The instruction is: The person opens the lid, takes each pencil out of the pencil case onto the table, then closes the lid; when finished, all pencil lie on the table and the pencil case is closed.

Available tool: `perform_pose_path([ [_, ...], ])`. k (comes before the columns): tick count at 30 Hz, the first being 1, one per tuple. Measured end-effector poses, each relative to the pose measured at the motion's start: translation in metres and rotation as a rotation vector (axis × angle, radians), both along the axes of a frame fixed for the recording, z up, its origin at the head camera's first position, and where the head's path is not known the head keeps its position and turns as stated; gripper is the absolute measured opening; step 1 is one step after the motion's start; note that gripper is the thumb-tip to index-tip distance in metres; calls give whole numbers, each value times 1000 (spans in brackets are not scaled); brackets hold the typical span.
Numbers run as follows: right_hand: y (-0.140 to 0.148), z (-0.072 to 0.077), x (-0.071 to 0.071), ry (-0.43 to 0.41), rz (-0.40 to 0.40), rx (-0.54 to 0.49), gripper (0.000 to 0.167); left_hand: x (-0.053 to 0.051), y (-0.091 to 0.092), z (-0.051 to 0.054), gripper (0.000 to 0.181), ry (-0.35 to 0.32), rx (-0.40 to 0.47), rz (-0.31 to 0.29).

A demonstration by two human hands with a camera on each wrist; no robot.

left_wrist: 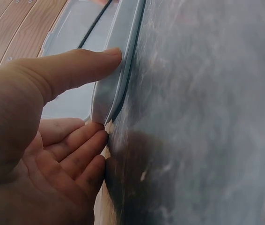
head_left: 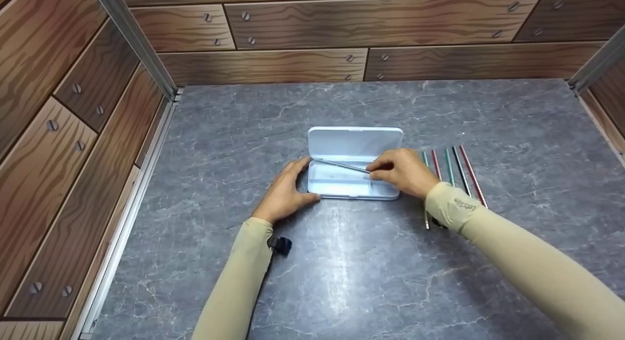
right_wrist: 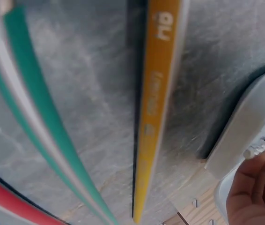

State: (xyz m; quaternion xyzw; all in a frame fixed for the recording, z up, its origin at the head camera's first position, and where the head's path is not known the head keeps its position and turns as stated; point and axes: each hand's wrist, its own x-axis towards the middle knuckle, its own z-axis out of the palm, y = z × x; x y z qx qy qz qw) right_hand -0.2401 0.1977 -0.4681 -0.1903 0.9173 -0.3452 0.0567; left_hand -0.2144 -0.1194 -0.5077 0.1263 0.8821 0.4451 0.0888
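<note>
A translucent white pencil case (head_left: 355,198) lies on the table with its lid (head_left: 354,142) raised at the back. Divided compartments show inside. My left hand (head_left: 285,191) is at its left end, thumb against the front wall and fingertips touching the end corner. A dark pencil (head_left: 342,165) is pinched between the thumb and fingers of my right hand (head_left: 407,171), over the case's right part. It slants across the case, far end at the rear left corner. In the right wrist view its pale eraser (right_wrist: 250,153) sticks out beside the fingers.
Several pencils lie side by side right of the case, partly behind the right forearm: green (head_left: 449,165), black (head_left: 461,170) and red (head_left: 471,173) among them. A yellow pencil (right_wrist: 153,108) shows in the right wrist view. Wood-patterned walls (head_left: 302,27) border the grey table (head_left: 342,266).
</note>
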Motion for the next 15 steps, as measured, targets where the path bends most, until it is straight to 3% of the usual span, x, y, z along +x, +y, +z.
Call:
perform_pose_path([
  [7,8,1,5,-3,-80,-46,13,-5,-1,-8,95,52,3,-6],
  [15,20,-1,12,5,-114,-71,12,0,-1,-2,98,16,18,-7],
])
